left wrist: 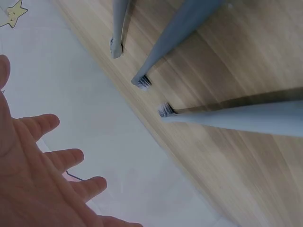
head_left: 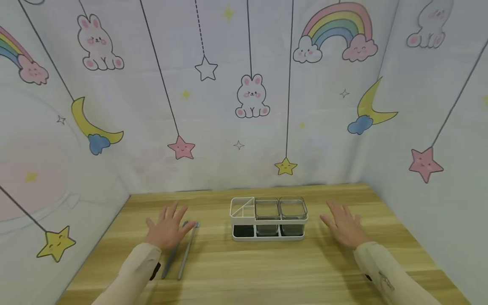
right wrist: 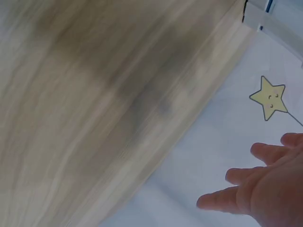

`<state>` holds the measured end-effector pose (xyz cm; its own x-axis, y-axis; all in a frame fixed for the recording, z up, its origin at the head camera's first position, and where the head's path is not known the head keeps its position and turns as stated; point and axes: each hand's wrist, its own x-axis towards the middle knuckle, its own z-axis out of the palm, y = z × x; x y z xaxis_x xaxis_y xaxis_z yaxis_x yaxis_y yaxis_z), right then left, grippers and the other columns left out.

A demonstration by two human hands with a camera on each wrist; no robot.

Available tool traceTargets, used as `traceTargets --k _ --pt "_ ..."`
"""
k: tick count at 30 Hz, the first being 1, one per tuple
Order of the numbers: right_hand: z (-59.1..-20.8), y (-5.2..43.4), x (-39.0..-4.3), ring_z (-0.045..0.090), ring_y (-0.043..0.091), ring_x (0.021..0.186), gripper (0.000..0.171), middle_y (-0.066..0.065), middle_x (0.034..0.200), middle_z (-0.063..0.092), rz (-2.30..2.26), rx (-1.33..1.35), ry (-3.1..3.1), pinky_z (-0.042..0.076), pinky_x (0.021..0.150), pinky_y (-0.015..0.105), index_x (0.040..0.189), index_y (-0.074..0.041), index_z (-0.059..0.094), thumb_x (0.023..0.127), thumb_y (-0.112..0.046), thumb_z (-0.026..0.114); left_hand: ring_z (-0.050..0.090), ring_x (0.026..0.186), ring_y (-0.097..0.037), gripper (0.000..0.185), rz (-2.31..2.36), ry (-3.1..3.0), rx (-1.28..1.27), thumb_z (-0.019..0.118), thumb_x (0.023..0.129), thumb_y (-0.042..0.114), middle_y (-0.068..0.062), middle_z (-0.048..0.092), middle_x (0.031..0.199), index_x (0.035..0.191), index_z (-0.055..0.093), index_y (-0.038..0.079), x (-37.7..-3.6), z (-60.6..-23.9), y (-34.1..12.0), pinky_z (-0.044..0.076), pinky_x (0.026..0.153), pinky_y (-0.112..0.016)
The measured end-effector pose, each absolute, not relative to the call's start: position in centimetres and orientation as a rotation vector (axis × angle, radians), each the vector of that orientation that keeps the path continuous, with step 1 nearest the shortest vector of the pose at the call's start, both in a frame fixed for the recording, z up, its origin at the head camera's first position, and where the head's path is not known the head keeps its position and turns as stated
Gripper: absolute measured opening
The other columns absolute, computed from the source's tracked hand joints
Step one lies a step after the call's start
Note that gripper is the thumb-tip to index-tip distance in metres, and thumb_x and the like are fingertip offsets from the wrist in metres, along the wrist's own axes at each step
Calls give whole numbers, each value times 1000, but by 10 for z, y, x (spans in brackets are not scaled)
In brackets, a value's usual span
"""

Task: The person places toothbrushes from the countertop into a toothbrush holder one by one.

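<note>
My left hand (head_left: 167, 226) is spread flat, palm down, low over the left part of the wooden table (head_left: 267, 271). It lies partly over slim grey sticks (head_left: 187, 250) that point away from me. In the left wrist view the grey sticks (left wrist: 175, 33) show dark tips, and the fingers (left wrist: 61, 158) are straight and hold nothing. A white desk organizer (head_left: 268, 220) with three compartments stands at the table's middle. Right of it my right hand (head_left: 343, 228) is also spread flat, palm down, and empty. The right wrist view shows this hand's straight fingers (right wrist: 222, 198).
Cloth walls printed with rabbits, stars and rainbows (head_left: 248, 97) close in the table at the back and on both sides. Two of the organizer's compartments hold clear square cups (head_left: 292, 209). A corner of the organizer (right wrist: 265, 19) shows in the right wrist view.
</note>
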<state>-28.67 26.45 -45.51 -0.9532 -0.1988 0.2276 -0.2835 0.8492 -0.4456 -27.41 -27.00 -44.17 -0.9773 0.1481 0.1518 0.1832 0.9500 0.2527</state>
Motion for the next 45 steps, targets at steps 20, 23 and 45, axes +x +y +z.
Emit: traceTargets --k 20,23,45 --pt "-433 235 -294 13 48 145 73 27 160 12 1067 578 -2788 13 112 64 157 1 12 106 -43 40 22 140 -51 76 -413 -3005 -254 43 98 64 -23 31 155 151 39 9 -274 -434 -266 9 93 -86" --pt "-433 233 -295 13 47 145 73 26 160 13 1075 583 -2787 13 113 64 157 1 12 106 -43 41 22 140 -52 72 -413 -3019 -255 48 98 58 -24 30 155 151 41 10 -274 -434 -265 9 93 -86" --pt "-431 210 -295 26 47 141 69 30 155 24 1221 430 -2817 20 113 61 155 5 18 108 -45 27 68 80 -23 43 -601 -3083 -197 65 92 21 -15 69 107 128 62 -3 -275 -434 -260 54 58 -37"
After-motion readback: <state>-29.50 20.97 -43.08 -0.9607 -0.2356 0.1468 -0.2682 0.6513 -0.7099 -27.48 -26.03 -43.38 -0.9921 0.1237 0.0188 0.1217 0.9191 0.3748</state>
